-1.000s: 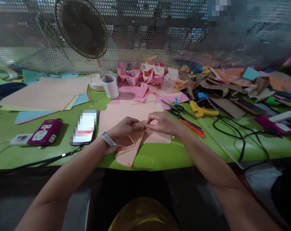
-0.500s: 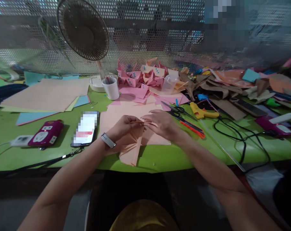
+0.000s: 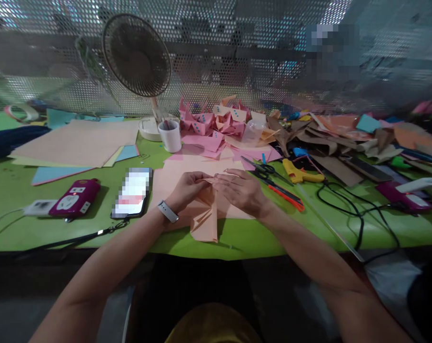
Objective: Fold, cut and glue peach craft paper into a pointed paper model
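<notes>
Both hands are pinching the same folded peach paper piece [image 3: 205,216] right at the near edge of the green tabletop [image 3: 244,238], about the middle of it. The left hand [image 3: 186,189], with a light watch band on the wrist, has its fingers closed on the top left of the fold, and the right hand [image 3: 241,190] is closed on the top right, fingertips nearly meeting. The pleated lower part of the paper hangs toward the near edge. It sits on top of a flat peach sheet [image 3: 173,178].

Just left of the hands is a phone [image 3: 133,193], then a magenta device [image 3: 76,197] further left. Scissors [image 3: 264,167] and a yellow glue gun [image 3: 299,171] lie to the right. Toward the far edge there's a white cup [image 3: 170,136], a small fan [image 3: 137,55] and a heap of pink folded pieces [image 3: 216,121].
</notes>
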`<state>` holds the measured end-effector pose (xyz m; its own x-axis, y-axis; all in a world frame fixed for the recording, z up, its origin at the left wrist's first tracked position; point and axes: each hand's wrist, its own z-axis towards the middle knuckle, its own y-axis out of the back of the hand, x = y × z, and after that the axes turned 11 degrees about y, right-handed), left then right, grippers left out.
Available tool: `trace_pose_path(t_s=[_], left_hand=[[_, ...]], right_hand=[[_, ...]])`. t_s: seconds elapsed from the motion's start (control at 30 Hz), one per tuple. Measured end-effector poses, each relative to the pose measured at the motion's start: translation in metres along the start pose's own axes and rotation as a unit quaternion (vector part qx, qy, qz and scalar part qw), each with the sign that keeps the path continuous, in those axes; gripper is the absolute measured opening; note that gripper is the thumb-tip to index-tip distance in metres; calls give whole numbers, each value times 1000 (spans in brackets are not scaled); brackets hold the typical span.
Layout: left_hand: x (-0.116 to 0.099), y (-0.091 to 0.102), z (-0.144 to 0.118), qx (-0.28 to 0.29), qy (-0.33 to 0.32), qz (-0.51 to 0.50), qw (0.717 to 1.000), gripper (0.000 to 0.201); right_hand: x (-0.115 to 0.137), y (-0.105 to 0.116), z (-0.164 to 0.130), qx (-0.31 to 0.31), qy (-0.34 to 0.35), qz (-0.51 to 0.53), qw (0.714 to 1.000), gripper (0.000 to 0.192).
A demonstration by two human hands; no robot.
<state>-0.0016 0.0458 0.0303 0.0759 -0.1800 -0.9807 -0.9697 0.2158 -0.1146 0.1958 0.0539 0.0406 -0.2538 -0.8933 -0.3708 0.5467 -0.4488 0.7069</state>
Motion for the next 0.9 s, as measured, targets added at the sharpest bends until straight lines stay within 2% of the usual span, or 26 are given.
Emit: trace_pose_path(t_s=[0.13, 0.47, 0.73, 0.83, 0.9], left_hand=[[1, 0, 0, -1, -3, -6, 1000, 28], [6, 0, 2, -7, 0, -6, 1000, 31], [5, -2, 2, 12, 3, -8, 1000, 36], [3, -2, 0, 14, 2, -8, 1000, 35], [2, 0, 0, 0, 3, -5, 1000, 35]], right_hand=[[-2, -4, -1, 19, -20, 18, 999, 24], [-5, -7, -5, 17, -44, 75, 996, 27], [-7, -8, -4, 3, -14, 30, 999, 26], [-6, -8, -2, 7, -47, 54, 997, 27], [-5, -6, 0, -19, -94, 73, 993, 23]])
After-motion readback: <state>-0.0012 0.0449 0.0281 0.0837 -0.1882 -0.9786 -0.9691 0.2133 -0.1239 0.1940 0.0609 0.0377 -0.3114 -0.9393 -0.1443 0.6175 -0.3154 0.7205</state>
